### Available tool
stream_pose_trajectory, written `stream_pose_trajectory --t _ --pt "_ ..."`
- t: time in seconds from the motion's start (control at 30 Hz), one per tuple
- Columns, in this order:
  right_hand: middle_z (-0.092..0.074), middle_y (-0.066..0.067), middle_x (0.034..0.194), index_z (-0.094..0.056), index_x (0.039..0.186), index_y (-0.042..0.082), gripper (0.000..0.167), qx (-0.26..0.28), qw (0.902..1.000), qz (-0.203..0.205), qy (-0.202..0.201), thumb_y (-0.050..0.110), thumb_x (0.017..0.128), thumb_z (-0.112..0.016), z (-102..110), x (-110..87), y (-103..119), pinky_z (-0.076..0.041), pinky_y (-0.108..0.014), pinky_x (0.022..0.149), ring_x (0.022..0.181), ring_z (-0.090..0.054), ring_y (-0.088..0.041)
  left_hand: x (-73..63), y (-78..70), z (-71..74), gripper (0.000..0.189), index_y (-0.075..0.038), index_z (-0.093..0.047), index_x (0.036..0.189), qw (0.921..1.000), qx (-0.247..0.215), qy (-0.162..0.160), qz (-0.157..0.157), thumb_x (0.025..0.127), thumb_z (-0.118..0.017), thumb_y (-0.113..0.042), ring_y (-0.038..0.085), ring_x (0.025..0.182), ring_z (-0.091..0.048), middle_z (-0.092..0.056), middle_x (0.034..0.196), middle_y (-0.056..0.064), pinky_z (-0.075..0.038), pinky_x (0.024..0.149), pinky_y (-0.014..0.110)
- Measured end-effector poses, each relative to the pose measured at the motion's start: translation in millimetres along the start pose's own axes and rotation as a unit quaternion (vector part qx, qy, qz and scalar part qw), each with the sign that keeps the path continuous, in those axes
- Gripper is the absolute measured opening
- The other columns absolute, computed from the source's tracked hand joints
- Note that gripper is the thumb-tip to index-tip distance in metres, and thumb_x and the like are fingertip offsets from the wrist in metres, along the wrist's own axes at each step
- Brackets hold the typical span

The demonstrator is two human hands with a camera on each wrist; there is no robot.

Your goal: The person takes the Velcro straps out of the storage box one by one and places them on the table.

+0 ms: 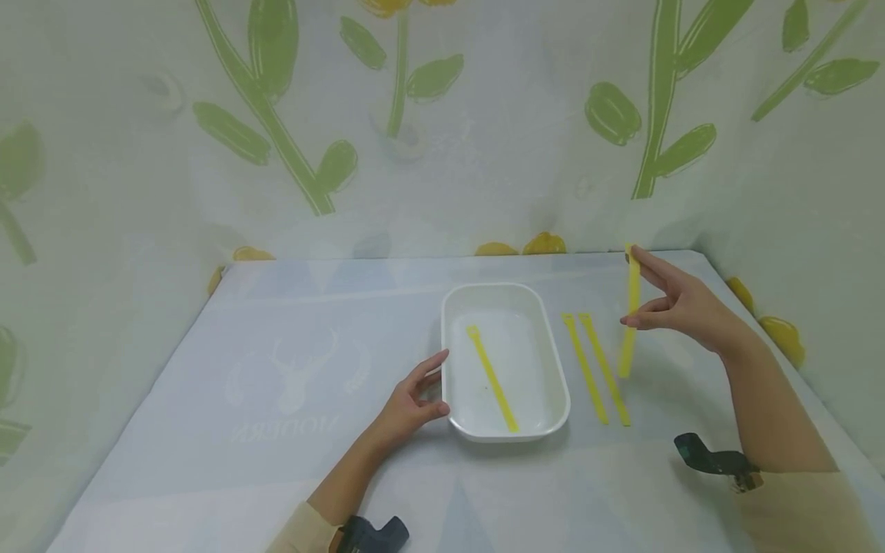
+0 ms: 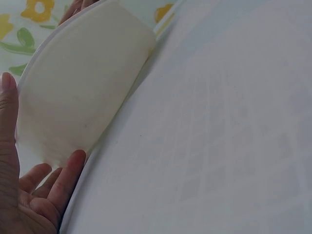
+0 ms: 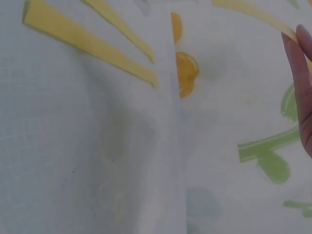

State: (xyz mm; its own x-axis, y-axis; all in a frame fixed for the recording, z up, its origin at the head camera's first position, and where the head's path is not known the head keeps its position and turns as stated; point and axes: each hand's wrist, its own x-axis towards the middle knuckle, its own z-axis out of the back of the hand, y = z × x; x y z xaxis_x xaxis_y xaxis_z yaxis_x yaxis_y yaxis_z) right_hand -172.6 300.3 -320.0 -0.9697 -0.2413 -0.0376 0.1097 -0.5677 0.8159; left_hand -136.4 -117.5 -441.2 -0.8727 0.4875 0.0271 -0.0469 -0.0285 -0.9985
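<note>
A white rectangular tray point(image 1: 505, 304) with rounded corners stands on the table, and one flat yellow strip point(image 1: 494, 382) with a small wider end lies slanted inside it. My left hand point(image 1: 408, 403) is at the tray's left side, fingertips and thumb against its outer wall. In the left wrist view the fingers point(image 2: 68, 178) are spread along that wall. To the right of the tray, my right hand point(image 1: 684, 307) pinches another yellow strip point(image 1: 634, 280) and holds it up nearly upright. Two more yellow strips point(image 1: 586, 369) lie side by side between tray and right hand.
A pale table cover point(image 1: 290, 461) with a faint deer print spreads to the left of the tray. Behind the table hangs a cloth point(image 1: 484, 184) patterned with green leaves and yellow flowers. Dark wrist devices point(image 1: 715, 457) sit on both forearms.
</note>
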Motion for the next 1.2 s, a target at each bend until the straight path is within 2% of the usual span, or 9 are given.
stream_pose_trajectory --t 0.07,0.17,0.27,0.37,0.53,0.73,0.83,1.0,1.2 --pt "-0.009 -0.009 0.159 -0.007 0.151 0.038 0.102 -0.009 0.9999 -0.012 -0.006 0.018 0.08 -0.077 1 -2.9 -4 -0.046 -0.008 0.078 0.083 -0.07 -0.016 0.1 -0.8 0.0 0.085 -0.014 -0.032 0.147 1.0 0.0 0.0 -0.001 0.077 -0.076 -0.031 0.033 0.137 -0.035 -0.027 0.155 0.004 -0.054 0.084 0.027" --pt "-0.006 -0.01 0.159 -0.004 0.152 0.034 0.102 -0.02 0.9998 -0.004 -0.002 0.018 0.081 -0.075 2 -8.4 -10 -0.045 -0.007 0.078 0.083 -0.07 -0.016 0.4 -0.9 -0.3 0.085 -0.016 -0.032 0.147 1.0 0.0 -0.001 -0.002 0.076 -0.076 -0.031 0.033 0.137 -0.035 -0.026 0.155 0.003 -0.054 0.084 0.027" --pt "-0.005 -0.012 0.158 -0.003 0.153 0.03 0.101 -0.006 1.0 -0.002 0.004 0.014 0.082 -0.074 2 -13.7 -18 -0.046 -0.008 0.078 0.082 -0.07 -0.016 0.7 0.2 -0.4 0.087 -0.017 -0.032 0.147 1.0 -0.005 0.002 0.0 0.075 -0.077 -0.035 0.033 0.137 -0.035 -0.026 0.155 0.003 -0.054 0.084 0.028" --pt "-0.005 -0.016 0.158 -0.004 0.153 0.029 0.1 0.006 0.9999 -0.005 0.015 0.013 0.082 -0.074 1 -17.3 -26 -0.048 -0.01 0.078 0.081 -0.069 -0.016 0.6 1.7 -0.2 0.089 -0.016 -0.032 0.147 0.9999 -0.013 0.006 -0.003 0.074 -0.076 -0.038 0.034 0.137 -0.035 -0.026 0.155 0.006 -0.054 0.084 0.029" --pt "-0.007 -0.022 0.156 -0.007 0.153 0.025 0.098 0.016 0.9989 -0.001 0.043 0.012 0.082 -0.074 -1 -21.0 -37 -0.051 -0.015 0.076 0.079 -0.068 -0.017 0.1 2.5 -0.5 0.087 -0.015 -0.033 0.147 0.9999 -0.014 0.005 -0.006 0.075 -0.076 -0.035 0.034 0.137 -0.034 -0.025 0.155 0.006 -0.054 0.084 0.029" --pt "-0.008 -0.024 0.156 -0.007 0.153 0.023 0.099 0.017 0.9975 -0.026 0.064 0.013 0.081 -0.074 -4 -24.1 -46 -0.049 -0.015 0.075 0.078 -0.067 -0.016 0.1 2.8 -0.8 0.09 -0.015 -0.033 0.147 0.9999 -0.011 0.003 -0.008 0.072 -0.076 -0.04 0.034 0.137 -0.034 -0.025 0.155 0.005 -0.054 0.084 0.028" --pt "-0.005 -0.028 0.154 -0.006 0.153 0.018 0.099 0.031 0.9952 -0.035 0.086 0.011 0.081 -0.074 -7 -24.2 -51 -0.049 -0.016 0.076 0.08 -0.068 -0.017 0.2 2.5 -0.6 0.092 -0.013 -0.032 0.147 0.9999 -0.011 0.005 -0.011 0.071 -0.076 -0.042 0.035 0.137 -0.033 -0.024 0.155 0.006 -0.054 0.084 0.028" --pt "-0.001 -0.03 0.154 -0.005 0.152 0.011 0.1 0.048 0.9912 -0.042 0.116 0.008 0.08 -0.074 -15 -20.1 -60 -0.052 -0.02 0.077 0.08 -0.069 -0.019 0.0 1.5 0.8 0.087 -0.013 -0.032 0.147 0.9999 -0.01 0.004 -0.008 0.076 -0.076 -0.034 0.035 0.136 -0.034 -0.025 0.155 0.007 -0.055 0.084 0.029" --pt "-0.006 -0.03 0.153 -0.007 0.152 0.01 0.101 0.028 0.9932 -0.047 0.103 0.013 0.078 -0.076 -21 -13.2 -66 -0.052 -0.019 0.076 0.076 -0.068 -0.019 -0.5 0.8 1.1 0.083 -0.014 -0.032 0.147 0.9999 -0.013 0.003 0.001 0.078 -0.076 -0.028 0.034 0.137 -0.034 -0.025 0.155 0.005 -0.054 0.085 0.03"
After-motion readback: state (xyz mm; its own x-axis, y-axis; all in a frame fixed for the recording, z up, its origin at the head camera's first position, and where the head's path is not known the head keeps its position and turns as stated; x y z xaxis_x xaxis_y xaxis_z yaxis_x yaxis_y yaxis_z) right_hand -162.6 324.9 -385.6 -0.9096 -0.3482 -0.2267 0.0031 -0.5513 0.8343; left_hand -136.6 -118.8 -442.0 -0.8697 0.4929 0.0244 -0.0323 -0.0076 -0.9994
